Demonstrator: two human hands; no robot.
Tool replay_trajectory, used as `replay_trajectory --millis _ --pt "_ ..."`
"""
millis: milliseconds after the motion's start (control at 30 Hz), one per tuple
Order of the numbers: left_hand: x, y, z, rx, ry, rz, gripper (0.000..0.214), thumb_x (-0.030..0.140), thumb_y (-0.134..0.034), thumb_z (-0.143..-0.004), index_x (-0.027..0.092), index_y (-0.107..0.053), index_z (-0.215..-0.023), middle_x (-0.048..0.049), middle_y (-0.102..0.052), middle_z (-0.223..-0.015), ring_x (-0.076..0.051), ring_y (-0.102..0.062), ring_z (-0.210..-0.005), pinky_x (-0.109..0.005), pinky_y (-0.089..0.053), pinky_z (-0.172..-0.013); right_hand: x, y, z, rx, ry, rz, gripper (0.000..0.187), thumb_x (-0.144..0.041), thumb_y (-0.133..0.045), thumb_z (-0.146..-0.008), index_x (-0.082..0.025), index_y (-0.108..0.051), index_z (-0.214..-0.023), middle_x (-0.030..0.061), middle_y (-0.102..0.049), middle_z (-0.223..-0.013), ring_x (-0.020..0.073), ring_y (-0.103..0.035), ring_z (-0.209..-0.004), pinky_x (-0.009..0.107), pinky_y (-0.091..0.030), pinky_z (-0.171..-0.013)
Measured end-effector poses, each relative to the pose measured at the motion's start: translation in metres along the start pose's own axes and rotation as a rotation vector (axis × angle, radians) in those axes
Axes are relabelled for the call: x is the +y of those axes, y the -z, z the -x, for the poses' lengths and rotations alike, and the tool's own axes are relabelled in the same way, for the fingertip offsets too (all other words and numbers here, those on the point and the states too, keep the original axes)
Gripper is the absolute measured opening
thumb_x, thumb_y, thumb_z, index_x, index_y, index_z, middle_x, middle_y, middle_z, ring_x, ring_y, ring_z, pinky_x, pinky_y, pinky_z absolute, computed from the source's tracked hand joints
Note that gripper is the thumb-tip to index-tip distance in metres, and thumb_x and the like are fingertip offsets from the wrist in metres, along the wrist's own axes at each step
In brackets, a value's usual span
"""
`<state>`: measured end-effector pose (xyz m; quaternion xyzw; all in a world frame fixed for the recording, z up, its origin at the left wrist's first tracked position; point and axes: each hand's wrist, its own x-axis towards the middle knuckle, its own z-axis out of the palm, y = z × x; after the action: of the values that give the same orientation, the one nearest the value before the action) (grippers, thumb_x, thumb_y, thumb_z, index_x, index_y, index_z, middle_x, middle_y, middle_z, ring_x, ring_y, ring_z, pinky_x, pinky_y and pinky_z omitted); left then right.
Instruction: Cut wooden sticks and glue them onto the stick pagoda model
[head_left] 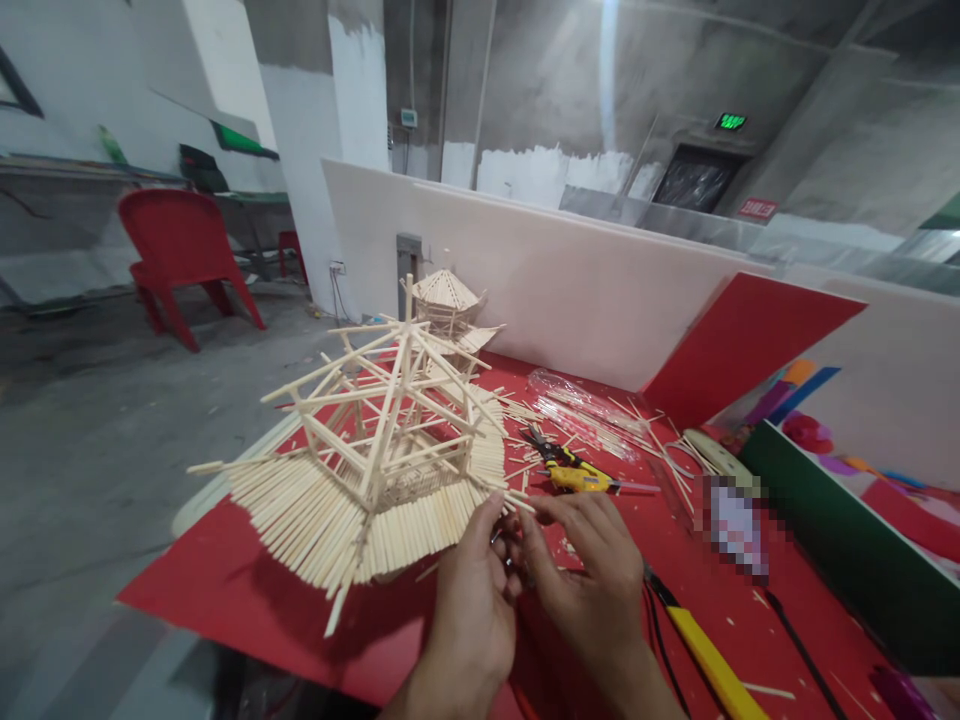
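Note:
A large pavilion roof model [375, 460] made of pale wooden sticks stands on the red table [225, 590] in front of me. My left hand [472, 590] and my right hand [592, 570] meet at its right lower edge. Both pinch a thin wooden stick [517, 497] that lies against the roof's stick fringe. Fingers of both hands are curled together. A smaller finished stick pavilion [448, 305] stands behind the large one.
Yellow-handled pliers [574, 472], loose sticks and a clear plastic sleeve [581, 405] lie beyond my hands. A yellow-handled tool [709, 660] lies at the right. A red board [742, 340] leans on the white partition. A red chair [180, 255] stands far left.

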<state>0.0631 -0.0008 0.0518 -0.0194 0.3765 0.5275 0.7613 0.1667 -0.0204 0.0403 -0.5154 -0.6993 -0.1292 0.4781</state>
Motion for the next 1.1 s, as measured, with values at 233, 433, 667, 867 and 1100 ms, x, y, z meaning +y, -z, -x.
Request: replay_trajectory --millis 233,433,667,867,1100 --pt "-0.0027 0.0043 -0.002 -0.018 -0.013 -0.007 0.027 0.025 -0.085 -0.063 0.014 -0.063 -0.074 0.001 -0.065 -0.062 -0.006 -0.054 -0.047 -0.015 -0.032 -0.038 0.0014 -0.0014 0.0025 -0.017 -0.018 -0.007 0.013 -0.016 -0.065 -0.085 -0.021 -0.067 -0.097 0.0025 -0.067 -0.081 0.0164 -0.059 -0.073 0.032 -0.046 -0.069" --pt "-0.0027 0.0042 -0.001 -0.034 -0.03 -0.006 0.03 0.027 -0.086 -0.061 0.015 -0.063 -0.076 0.0016 -0.064 -0.063 -0.006 -0.054 -0.046 -0.015 -0.029 -0.036 -0.0015 -0.0007 -0.0007 -0.019 -0.042 -0.028 0.009 -0.016 -0.065 -0.086 -0.021 -0.067 -0.094 0.0012 -0.067 -0.079 0.0156 -0.059 -0.074 0.03 -0.045 -0.069" --pt "-0.0012 0.0024 0.0001 -0.02 -0.003 0.002 0.032 0.026 -0.087 -0.059 0.015 -0.061 -0.074 0.0023 -0.063 -0.06 -0.006 -0.053 -0.045 -0.015 -0.031 -0.037 0.0009 -0.0015 0.0016 -0.033 -0.037 -0.053 0.008 -0.016 -0.064 -0.088 -0.021 -0.068 -0.093 0.0018 -0.067 -0.079 0.0158 -0.06 -0.073 0.031 -0.046 -0.07" --pt "-0.0026 0.0041 -0.0011 -0.04 0.002 -0.014 0.029 0.027 -0.084 -0.063 0.015 -0.06 -0.073 0.0027 -0.061 -0.059 -0.006 -0.05 -0.044 -0.016 -0.029 -0.036 -0.0001 -0.0003 -0.0023 -0.04 -0.047 -0.103 0.008 -0.016 -0.063 -0.089 -0.021 -0.069 -0.091 0.001 -0.068 -0.078 0.0144 -0.06 -0.072 0.029 -0.046 -0.069" --pt "-0.0037 0.01 -0.0034 -0.108 0.001 -0.036 0.029 0.034 -0.083 -0.067 0.015 -0.063 -0.077 0.0025 -0.062 -0.064 -0.006 -0.051 -0.047 -0.017 -0.037 -0.041 -0.001 0.0005 -0.007 -0.059 -0.107 -0.205 0.009 -0.018 -0.062 -0.09 -0.021 -0.068 -0.083 -0.0009 -0.067 -0.071 0.0134 -0.059 -0.068 0.027 -0.046 -0.063"
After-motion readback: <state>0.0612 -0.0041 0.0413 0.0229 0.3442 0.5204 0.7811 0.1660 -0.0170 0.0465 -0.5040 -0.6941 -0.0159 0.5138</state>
